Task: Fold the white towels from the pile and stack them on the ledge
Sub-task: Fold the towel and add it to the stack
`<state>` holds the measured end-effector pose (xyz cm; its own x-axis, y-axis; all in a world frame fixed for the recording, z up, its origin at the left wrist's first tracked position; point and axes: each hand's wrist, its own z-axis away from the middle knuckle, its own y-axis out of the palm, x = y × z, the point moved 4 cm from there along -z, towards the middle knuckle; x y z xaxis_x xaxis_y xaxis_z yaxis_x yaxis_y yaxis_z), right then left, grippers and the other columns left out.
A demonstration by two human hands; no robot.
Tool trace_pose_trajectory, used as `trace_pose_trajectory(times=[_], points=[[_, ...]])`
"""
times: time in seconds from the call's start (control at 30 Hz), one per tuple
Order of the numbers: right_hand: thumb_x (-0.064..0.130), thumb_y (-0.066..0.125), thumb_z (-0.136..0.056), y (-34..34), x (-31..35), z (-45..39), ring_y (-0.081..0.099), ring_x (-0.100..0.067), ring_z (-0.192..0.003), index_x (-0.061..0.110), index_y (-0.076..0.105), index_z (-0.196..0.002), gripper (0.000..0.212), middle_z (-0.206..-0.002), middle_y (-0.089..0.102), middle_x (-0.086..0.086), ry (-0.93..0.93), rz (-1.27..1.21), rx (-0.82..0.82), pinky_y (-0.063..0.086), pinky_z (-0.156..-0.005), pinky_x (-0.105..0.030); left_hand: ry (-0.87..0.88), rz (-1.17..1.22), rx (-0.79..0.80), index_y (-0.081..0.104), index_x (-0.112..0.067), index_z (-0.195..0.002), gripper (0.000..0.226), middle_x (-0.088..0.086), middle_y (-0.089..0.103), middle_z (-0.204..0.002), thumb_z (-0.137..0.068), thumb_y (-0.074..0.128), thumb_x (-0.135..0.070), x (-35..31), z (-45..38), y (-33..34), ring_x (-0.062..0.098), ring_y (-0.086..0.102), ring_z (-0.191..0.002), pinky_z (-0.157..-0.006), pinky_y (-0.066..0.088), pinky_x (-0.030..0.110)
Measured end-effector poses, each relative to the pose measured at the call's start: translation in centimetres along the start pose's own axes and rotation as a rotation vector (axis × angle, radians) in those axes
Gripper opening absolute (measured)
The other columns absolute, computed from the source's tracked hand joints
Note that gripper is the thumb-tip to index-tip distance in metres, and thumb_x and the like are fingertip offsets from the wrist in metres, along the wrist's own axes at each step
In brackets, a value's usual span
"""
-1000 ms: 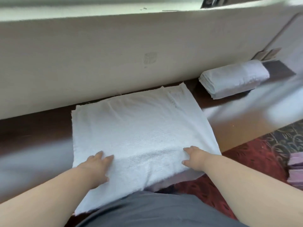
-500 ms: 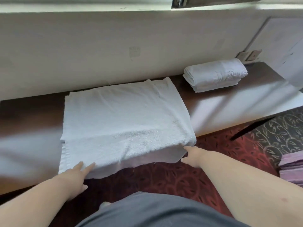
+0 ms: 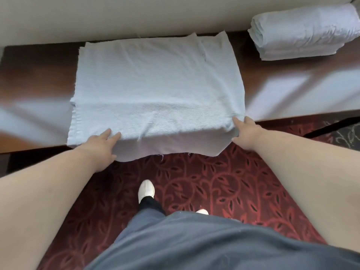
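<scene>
A white towel (image 3: pixel 155 84) lies spread flat on the dark wooden ledge (image 3: pixel 33 75), with its near edge hanging over the ledge's front. My left hand (image 3: pixel 101 147) rests on the near left part of the towel, fingers straight on top and thumb against the hanging flap. My right hand (image 3: pixel 246 133) pinches the near right corner, where the cloth puckers, with a finger on top and the thumb under it. A stack of folded white towels (image 3: pixel 303 34) sits on the ledge at the far right.
A pale wall (image 3: pixel 136 14) rises directly behind the ledge. Red patterned carpet (image 3: pixel 214 182) lies below, with my white shoe (image 3: pixel 146 190) on it. Bright sunlight patches fall on the ledge to the left and right of the towel.
The view has tilted down toward the floor. My left hand has moved up from below the towel's left corner onto its near edge. My right hand has taken the near right corner.
</scene>
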<state>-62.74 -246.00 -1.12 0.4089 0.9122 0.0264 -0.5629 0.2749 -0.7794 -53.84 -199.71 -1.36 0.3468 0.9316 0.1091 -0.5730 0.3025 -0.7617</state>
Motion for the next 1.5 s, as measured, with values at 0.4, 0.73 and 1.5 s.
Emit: trace_pose_trajectory(times=[0.4, 0.73, 1.5], points=[[0.024, 0.069, -0.089, -0.2, -1.4, -1.8, 0.057, -0.029, -0.086, 0.018, 0.049, -0.114, 0.033, -0.121, 0.055, -0.014, 0.198, -0.636, -0.398, 0.042, -0.076, -0.032, -0.089, 0.4, -0.293, 0.051, -0.025, -0.141, 0.043, 0.008, 0.038, -0.149, -0.098, 0.051, -0.027, 1.7, 1.2, 0.0, 0.03, 0.037, -0.136, -0.115, 0.029, 0.042], [0.029, 0.072, -0.084, -0.3, -1.3, -2.5, 0.067, -0.027, -0.088, 0.017, 0.072, -0.107, 0.026, -0.101, 0.074, -0.01, 0.282, -0.881, -0.419, 0.049, -0.076, -0.028, -0.695, 0.46, -0.079, 0.046, 0.005, -0.138, 0.067, 0.025, 0.047, -0.136, -0.099, 0.045, -0.05, 5.9, -1.2, -0.6, 0.039, 0.046, -0.127, -0.099, 0.04, 0.038], [0.018, 0.062, -0.081, 2.8, 3.3, 0.2, 0.059, -0.03, -0.09, 0.014, 0.048, -0.134, 0.055, -0.102, 0.059, -0.007, 0.337, -0.896, -0.359, 0.048, -0.077, -0.034, -0.314, 0.917, -0.239, 0.048, -0.014, -0.132, 0.047, 0.003, 0.06, -0.111, -0.088, 0.062, -0.023, 3.4, 0.6, -1.1, 0.026, 0.058, -0.103, -0.084, 0.042, 0.03]])
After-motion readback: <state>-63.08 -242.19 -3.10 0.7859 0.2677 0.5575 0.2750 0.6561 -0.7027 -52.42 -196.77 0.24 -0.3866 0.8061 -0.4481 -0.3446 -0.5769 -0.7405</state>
